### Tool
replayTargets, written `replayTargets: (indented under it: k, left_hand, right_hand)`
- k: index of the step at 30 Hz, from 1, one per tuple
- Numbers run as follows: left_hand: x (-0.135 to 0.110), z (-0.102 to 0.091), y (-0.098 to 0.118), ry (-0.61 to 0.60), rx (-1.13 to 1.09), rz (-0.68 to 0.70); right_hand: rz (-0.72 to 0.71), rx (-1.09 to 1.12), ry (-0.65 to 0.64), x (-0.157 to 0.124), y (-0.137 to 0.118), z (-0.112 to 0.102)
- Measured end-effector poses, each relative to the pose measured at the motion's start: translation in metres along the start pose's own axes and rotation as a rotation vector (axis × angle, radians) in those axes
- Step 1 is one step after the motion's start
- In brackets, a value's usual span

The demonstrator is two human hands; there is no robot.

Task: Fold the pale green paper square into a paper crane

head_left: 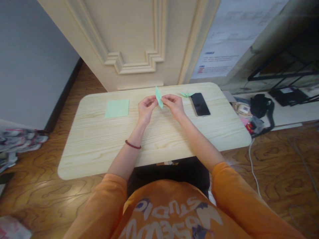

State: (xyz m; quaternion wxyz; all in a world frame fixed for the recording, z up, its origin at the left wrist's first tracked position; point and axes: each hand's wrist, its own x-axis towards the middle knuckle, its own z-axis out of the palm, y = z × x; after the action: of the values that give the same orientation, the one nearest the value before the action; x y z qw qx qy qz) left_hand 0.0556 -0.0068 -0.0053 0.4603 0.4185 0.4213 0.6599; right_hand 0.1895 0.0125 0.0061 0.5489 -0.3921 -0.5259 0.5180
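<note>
A small folded piece of green paper [159, 97] is held up over the far middle of the table, pinched from both sides. My left hand [146, 107] grips its left side between thumb and fingers. On the other side, my right hand [173, 103] has thumb and forefinger closed on the paper's right side. A flat pad of green square paper [117, 108] lies on the table to the left of my hands. To the right, a folded green paper figure with pointed tips [185, 95] sits beside a dark-screened phone [200, 104].
The pale wood-grain table [99, 142] has rounded corners and stands against a cream panelled door [134, 33]. Right of it, a low shelf [286, 116] carries bags and small items. A white cable [252, 169] hangs down to the wooden floor.
</note>
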Motion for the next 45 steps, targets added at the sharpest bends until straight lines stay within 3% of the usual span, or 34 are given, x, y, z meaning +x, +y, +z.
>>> replayTargets:
  k: [13, 22, 28, 32, 40, 45]
  left_hand:
    - [-0.004, 0.003, -0.001, 0.035, 0.134, 0.117]
    - [-0.005, 0.001, -0.002, 0.002, 0.164, 0.115]
    - [-0.009, 0.004, 0.004, 0.027, 0.206, 0.149]
    - [-0.007, 0.003, 0.005, 0.075, 0.24, 0.172]
    - [-0.01, 0.0, 0.005, 0.084, 0.373, 0.3]
    - [-0.013, 0.002, 0.004, 0.068, 0.438, 0.307]
  right_hand:
    - [-0.243, -0.245, 0.073, -0.016, -0.003, 0.011]
    - [-0.177, -0.25, 0.079, -0.012, -0.004, 0.009]
    - [-0.277, -0.422, 0.103, -0.014, -0.007, 0.007]
    - [-0.324, -0.42, 0.054, -0.016, -0.009, 0.008]
    - [-0.197, -0.301, 0.003, -0.012, -0.003, 0.008]
    - [-0.153, -0.339, 0.023, -0.01, -0.001, 0.006]
